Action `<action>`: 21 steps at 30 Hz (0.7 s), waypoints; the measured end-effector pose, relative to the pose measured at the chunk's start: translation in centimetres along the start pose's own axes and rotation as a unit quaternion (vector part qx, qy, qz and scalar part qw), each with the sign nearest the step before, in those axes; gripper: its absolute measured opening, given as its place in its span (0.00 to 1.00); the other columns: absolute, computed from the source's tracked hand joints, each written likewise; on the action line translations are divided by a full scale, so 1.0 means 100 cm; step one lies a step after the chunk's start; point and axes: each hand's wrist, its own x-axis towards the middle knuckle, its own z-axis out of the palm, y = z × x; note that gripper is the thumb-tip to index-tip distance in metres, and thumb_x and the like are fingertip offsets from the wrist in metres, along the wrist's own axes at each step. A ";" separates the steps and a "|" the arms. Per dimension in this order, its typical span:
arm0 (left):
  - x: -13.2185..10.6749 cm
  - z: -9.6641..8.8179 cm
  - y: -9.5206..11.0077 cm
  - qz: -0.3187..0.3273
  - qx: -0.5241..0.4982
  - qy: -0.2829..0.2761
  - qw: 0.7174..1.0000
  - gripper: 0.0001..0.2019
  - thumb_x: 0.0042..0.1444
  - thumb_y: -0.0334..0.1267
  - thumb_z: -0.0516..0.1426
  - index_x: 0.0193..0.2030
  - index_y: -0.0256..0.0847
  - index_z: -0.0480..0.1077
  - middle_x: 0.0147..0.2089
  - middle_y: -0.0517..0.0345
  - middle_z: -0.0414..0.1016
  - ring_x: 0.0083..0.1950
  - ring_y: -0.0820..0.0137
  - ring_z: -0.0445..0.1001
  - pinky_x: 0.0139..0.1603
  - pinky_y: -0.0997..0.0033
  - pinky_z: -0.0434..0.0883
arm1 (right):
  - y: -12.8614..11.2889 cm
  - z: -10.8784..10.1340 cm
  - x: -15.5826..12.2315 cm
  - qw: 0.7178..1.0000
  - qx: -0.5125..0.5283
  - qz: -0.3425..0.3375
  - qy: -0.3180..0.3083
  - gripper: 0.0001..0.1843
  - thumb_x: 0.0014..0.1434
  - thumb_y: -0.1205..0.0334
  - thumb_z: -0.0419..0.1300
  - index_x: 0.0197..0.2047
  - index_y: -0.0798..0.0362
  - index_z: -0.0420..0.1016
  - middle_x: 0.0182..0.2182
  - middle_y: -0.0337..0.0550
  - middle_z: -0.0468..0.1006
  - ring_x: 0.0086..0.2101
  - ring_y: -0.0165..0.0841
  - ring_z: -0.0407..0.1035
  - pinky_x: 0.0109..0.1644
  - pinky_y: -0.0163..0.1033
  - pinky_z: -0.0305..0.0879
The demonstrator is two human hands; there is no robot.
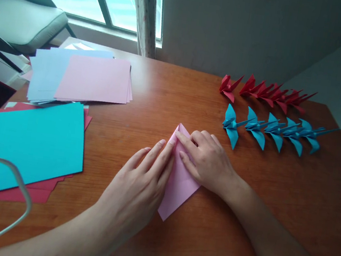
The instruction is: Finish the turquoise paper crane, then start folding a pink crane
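Nearest first: white cable (26,196) loops in at lower left of frame, near the left forearm. Left hand (142,179), lower center, lies fingers together along the left edge of the folded pink paper (180,187); can't tell if it pinches or just presses. Right hand (212,160), right of center, has index and thumb apart, both down on the paper, no clamp that I can see. Paper sits mid-frame on the wooden table (146,120), narrow tip pointing up.

Risks, my read: uneven pressure between the hands could skew the crease; fingertips crowding the tip could crumple it; a loose right hand could let the sheet slide. A wide right-hand swing could knock the nearest blue bird, as it's near. Left forearm could snag the cable.

Counts: hands 2, folded pink paper 1, cable 1. Left of frame: teal sheet (33,146) 1 on top, red sheets (37,194) under it, several. Upper left: pink sheets (97,78), a few, over light blue sheets (49,69), edges overlap, no exact count. Right: blue paper birds (231,124), 5 in a row. Upper right: red paper birds (228,87), 1 apart plus an overlapped bunch, can't count. Far upper left: chair (20,20), 1.
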 end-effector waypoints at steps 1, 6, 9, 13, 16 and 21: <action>0.000 0.000 0.000 0.000 -0.003 -0.004 1.000 0.28 0.64 0.29 0.47 0.70 0.22 0.60 0.77 0.37 0.48 0.75 0.48 0.55 0.69 0.50 0.65 | 0.000 0.000 0.000 1.000 -0.001 -0.001 0.000 0.26 0.71 0.56 0.49 0.68 0.56 0.65 0.43 0.49 0.75 0.41 0.41 0.63 0.44 0.47 0.59; -0.001 -0.003 0.001 -0.002 -0.040 -0.009 0.999 0.32 0.62 0.34 0.49 0.73 0.23 0.55 0.77 0.38 0.47 0.77 0.49 0.52 0.71 0.48 0.61 | -0.001 -0.001 0.000 1.000 -0.004 -0.003 0.001 0.25 0.71 0.56 0.49 0.67 0.55 0.66 0.42 0.50 0.74 0.41 0.41 0.62 0.43 0.46 0.58; -0.001 -0.003 0.001 -0.016 -0.044 -0.004 0.999 0.31 0.65 0.35 0.47 0.73 0.24 0.55 0.77 0.39 0.48 0.76 0.50 0.53 0.71 0.48 0.61 | -0.001 -0.001 0.000 1.000 -0.004 -0.002 -0.002 0.26 0.71 0.56 0.49 0.68 0.55 0.66 0.42 0.50 0.74 0.41 0.41 0.62 0.43 0.46 0.57; 0.000 0.000 0.002 -0.019 -0.047 -0.003 0.999 0.29 0.68 0.39 0.45 0.72 0.23 0.57 0.76 0.39 0.51 0.75 0.50 0.55 0.70 0.48 0.62 | -0.001 -0.001 0.000 1.000 -0.008 -0.001 -0.007 0.26 0.72 0.56 0.49 0.69 0.54 0.65 0.43 0.50 0.74 0.41 0.41 0.62 0.44 0.46 0.57; -0.001 0.001 0.001 -0.017 -0.056 -0.008 0.998 0.30 0.69 0.41 0.45 0.72 0.23 0.56 0.76 0.39 0.51 0.76 0.50 0.54 0.71 0.48 0.60 | -0.001 -0.001 0.000 1.000 -0.010 -0.001 -0.006 0.26 0.72 0.56 0.48 0.68 0.54 0.66 0.42 0.50 0.74 0.41 0.41 0.62 0.44 0.46 0.56; -0.001 0.002 -0.001 -0.015 -0.066 -0.016 0.998 0.31 0.69 0.42 0.45 0.73 0.24 0.55 0.76 0.40 0.51 0.76 0.51 0.53 0.72 0.48 0.59 | -0.001 -0.001 0.000 1.000 -0.010 -0.003 -0.006 0.26 0.72 0.56 0.48 0.68 0.54 0.66 0.43 0.50 0.74 0.41 0.41 0.62 0.43 0.46 0.56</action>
